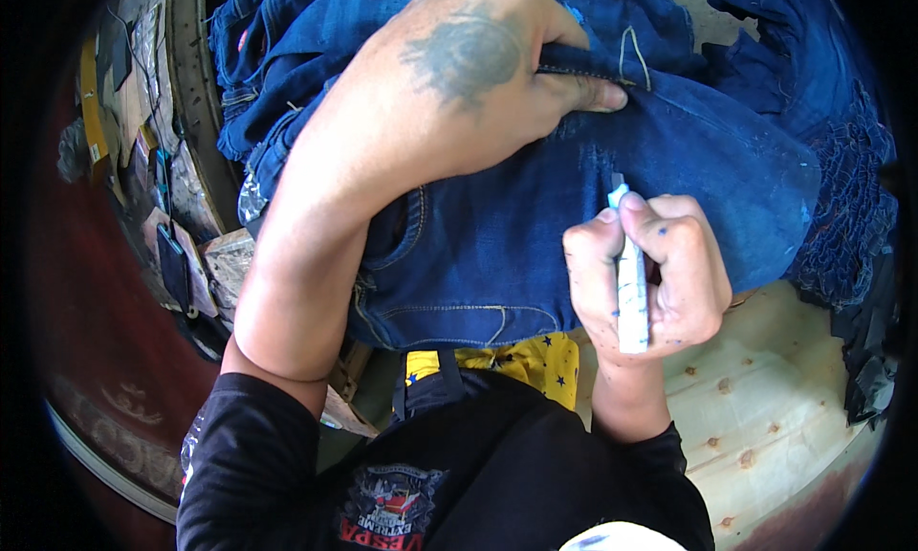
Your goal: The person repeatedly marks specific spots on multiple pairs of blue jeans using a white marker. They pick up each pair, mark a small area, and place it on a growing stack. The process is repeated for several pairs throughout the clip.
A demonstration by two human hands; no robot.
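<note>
Dark blue jeans point(488, 254) lie across my lap, their stitched seams curving near the front edge. My left hand point(478, 82) reaches over from the left and pinches a stitched edge of the denim between thumb and fingers. A pale loop of thread point(628, 58) stands up beside that thumb. In my closed right hand point(684, 274) is a slim white stick-like tool point(633, 307) with blue marks and a short dark flat tip. The tip points away from me and is at or just above the denim; contact is unclear.
More blue denim point(287, 25) is heaped behind, with dark blue cloth point(794, 49) and frayed netting-like fabric point(846, 207) at the right. A pale spotted board point(755, 427) lies lower right. A dark phone-like object point(174, 269) hangs by wooden boards at left. Yellow star-patterned cloth point(550, 369) shows below the jeans.
</note>
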